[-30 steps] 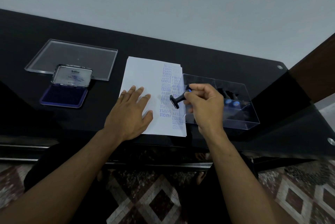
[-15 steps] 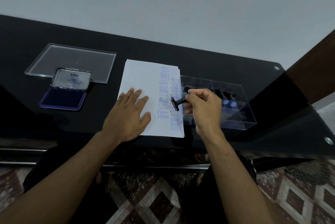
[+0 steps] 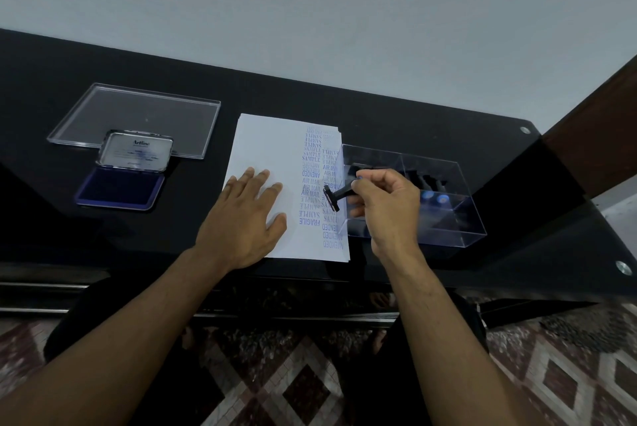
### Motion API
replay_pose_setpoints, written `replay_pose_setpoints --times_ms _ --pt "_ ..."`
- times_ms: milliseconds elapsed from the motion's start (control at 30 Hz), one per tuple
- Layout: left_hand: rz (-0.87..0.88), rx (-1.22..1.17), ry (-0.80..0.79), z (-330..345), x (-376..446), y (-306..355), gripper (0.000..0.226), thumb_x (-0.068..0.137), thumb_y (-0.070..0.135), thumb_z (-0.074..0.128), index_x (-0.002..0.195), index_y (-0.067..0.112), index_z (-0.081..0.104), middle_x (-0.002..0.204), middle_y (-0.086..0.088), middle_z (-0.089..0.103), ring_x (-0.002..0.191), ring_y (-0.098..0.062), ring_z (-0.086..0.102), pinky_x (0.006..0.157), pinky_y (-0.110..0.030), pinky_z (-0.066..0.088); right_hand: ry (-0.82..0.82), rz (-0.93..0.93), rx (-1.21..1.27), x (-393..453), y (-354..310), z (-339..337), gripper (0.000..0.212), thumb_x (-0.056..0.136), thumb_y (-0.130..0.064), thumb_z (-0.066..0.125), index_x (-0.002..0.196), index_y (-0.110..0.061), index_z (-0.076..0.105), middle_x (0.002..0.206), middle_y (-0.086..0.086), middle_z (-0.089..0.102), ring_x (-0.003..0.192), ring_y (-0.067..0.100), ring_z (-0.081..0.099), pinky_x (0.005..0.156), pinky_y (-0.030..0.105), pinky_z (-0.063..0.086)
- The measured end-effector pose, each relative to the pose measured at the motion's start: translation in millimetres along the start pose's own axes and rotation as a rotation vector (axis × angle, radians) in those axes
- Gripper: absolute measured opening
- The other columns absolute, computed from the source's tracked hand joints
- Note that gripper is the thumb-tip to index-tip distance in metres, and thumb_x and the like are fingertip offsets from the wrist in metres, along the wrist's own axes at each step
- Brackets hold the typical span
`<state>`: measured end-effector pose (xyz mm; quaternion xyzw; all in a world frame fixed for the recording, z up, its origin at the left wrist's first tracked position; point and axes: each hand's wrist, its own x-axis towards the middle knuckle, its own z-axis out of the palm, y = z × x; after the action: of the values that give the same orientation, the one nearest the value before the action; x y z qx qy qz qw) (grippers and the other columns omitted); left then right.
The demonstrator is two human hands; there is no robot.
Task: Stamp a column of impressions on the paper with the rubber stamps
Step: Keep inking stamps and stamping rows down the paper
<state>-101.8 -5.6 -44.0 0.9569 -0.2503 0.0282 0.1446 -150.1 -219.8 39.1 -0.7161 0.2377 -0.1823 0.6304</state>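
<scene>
A white sheet of paper point(image 3: 272, 146) lies on the black table, with two columns of blue impressions point(image 3: 312, 181) down its right side. My left hand point(image 3: 246, 218) lies flat on the paper's lower left part, fingers spread. My right hand point(image 3: 386, 203) pinches a small black rubber stamp point(image 3: 336, 196) by its handle. The stamp is tilted, its face turned left, just above the paper's right edge. An open blue ink pad point(image 3: 120, 186) with its lid point(image 3: 136, 151) raised sits at the left.
A clear plastic box point(image 3: 448, 229) holding more stamps stands right of the paper, under my right hand. A clear flat lid point(image 3: 138, 115) lies behind the ink pad. The black glass table point(image 3: 396, 118) ends at a grey wall behind; patterned floor lies below.
My right hand with the stamp has shifted slightly left and down over the paper's right columns. My left hand has stayed flat on the sheet.
</scene>
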Motion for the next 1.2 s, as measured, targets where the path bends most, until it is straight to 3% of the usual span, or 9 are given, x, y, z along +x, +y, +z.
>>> replay_pose_setpoints --times_ms 167,367,700,967,1067,1200 --pt "0.007 -0.025 -0.011 -4 3 0 0.075 0.094 0.059 0.020 0.152 0.017 0.039 0.163 -0.011 0.028 0.154 -0.030 0.015 0.125 -0.049 0.014 -0.013 0.002 0.013 -3 -4 1 0.010 0.084 -0.004 0.068 0.086 -0.013 0.071 0.076 0.007 0.072 0.063 0.019 0.067 0.055 0.030 0.052" --pt "0.006 -0.106 0.025 -16 -5 -5 0.076 0.094 0.060 0.025 0.158 0.019 0.026 0.166 -0.007 0.020 0.156 -0.025 0.008 0.126 -0.043 0.008 -0.042 -0.035 0.003 -7 -13 12 0.011 0.084 -0.003 0.067 0.091 -0.010 0.071 0.078 0.008 0.072 0.062 0.015 0.067 0.053 0.027 0.052" --pt "-0.160 -0.022 0.084 -53 -47 -69 0.076 0.093 0.062 0.028 0.157 0.022 0.028 0.166 -0.006 0.020 0.155 -0.025 0.009 0.126 -0.047 0.011 -0.223 -0.079 -0.081 -28 -32 81 0.014 0.083 -0.005 0.068 0.090 -0.018 0.072 0.077 0.003 0.072 0.070 0.017 0.070 0.055 0.025 0.053" --pt "-0.340 0.010 0.137 -72 -92 -132 0.078 0.092 0.063 0.029 0.155 0.017 0.033 0.162 -0.009 0.029 0.153 -0.029 0.016 0.126 -0.047 0.011 -0.386 -0.225 -0.216 -52 -36 162 0.018 0.080 -0.015 0.076 0.094 -0.027 0.072 0.083 -0.009 0.071 0.078 0.013 0.070 0.073 0.043 0.061" --pt "-0.395 0.008 0.153 -74 -107 -155 0.079 0.092 0.063 0.029 0.156 0.016 0.034 0.163 -0.010 0.028 0.153 -0.030 0.015 0.126 -0.048 0.012 -0.444 -0.294 -0.258 -65 -40 193 0.021 0.081 -0.013 0.077 0.097 -0.025 0.071 0.085 -0.012 0.069 0.077 0.006 0.067 0.072 0.036 0.062" --pt "-0.445 0.003 0.170 -76 -116 -177 0.078 0.092 0.063 0.031 0.155 0.017 0.035 0.162 -0.011 0.030 0.153 -0.030 0.017 0.125 -0.048 0.013 -0.512 -0.418 -0.342 -78 -43 223 0.019 0.085 -0.013 0.075 0.101 -0.021 0.071 0.092 -0.008 0.069 0.072 0.000 0.061 0.063 0.007 0.049"
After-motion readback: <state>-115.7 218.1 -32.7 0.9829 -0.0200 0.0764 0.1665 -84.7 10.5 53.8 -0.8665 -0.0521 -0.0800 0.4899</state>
